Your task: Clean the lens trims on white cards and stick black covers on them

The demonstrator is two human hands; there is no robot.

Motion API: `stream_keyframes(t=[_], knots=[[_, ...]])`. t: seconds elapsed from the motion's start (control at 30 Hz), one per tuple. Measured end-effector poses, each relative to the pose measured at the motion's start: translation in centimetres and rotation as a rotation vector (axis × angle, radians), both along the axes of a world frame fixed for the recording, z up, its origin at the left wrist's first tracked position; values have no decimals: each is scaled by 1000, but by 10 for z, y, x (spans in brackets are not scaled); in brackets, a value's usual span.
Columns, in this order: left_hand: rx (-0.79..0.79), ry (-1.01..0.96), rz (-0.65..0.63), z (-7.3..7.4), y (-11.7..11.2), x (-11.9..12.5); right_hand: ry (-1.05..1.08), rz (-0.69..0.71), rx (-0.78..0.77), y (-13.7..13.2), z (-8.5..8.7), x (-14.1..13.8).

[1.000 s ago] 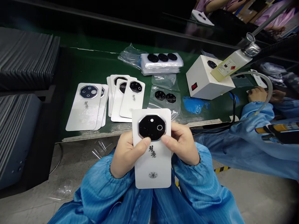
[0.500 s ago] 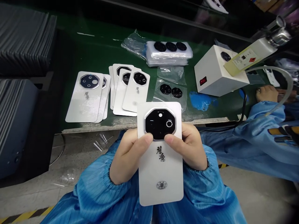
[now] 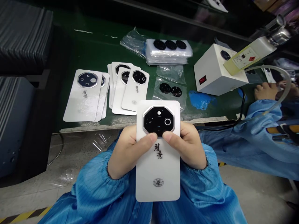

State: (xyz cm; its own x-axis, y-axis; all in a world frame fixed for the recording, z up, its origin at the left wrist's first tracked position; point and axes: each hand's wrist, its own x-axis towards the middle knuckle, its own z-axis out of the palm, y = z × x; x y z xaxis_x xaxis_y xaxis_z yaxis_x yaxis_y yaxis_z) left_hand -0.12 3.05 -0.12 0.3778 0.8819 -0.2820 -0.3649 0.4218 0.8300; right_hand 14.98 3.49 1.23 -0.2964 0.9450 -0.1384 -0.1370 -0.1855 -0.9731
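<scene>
A white phone back cover [image 3: 158,174] with a black octagonal camera lens plate [image 3: 156,120] in a silver rim is held upright before me. My left hand [image 3: 127,149] grips its left edge, the thumb on the lower rim of the lens plate. From the right side my right hand [image 3: 190,144] grips it the same way, thumb on the lower right rim. The other fingers of both hands are hidden behind the cover. Beyond it, on the green bench, a clear film sheet [image 3: 171,101] carries two black lens plates [image 3: 164,88].
Several white covers lie in a left stack [image 3: 82,107] and a middle stack [image 3: 133,99]. Behind are bagged lens plates [image 3: 169,57]. A white box [image 3: 216,73] with a red switch stands right, a bottle [image 3: 252,56] leaning over it. A co-worker's hand [image 3: 265,91] is far right.
Both thumbs have slid slightly closer together along the lower edge of the lens plate. The cover has shifted slightly up and left in view. Both hands keep their hold.
</scene>
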Motion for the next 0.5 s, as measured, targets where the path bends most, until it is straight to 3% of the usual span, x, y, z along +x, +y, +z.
stream_keyframes(t=[0.13,0.27,0.4,0.5], knots=[[-144,-159,-20,9,0,3,78,-8,-82,-2,-1,-1],[-162,-138,-23,11,-2,4,60,-3,-78,-4,1,-1],[0,25,-22,2,1,0,-34,48,-36,-2,4,1],[122,154,-2,-8,6,-1,-197,22,93,0,-1,4]])
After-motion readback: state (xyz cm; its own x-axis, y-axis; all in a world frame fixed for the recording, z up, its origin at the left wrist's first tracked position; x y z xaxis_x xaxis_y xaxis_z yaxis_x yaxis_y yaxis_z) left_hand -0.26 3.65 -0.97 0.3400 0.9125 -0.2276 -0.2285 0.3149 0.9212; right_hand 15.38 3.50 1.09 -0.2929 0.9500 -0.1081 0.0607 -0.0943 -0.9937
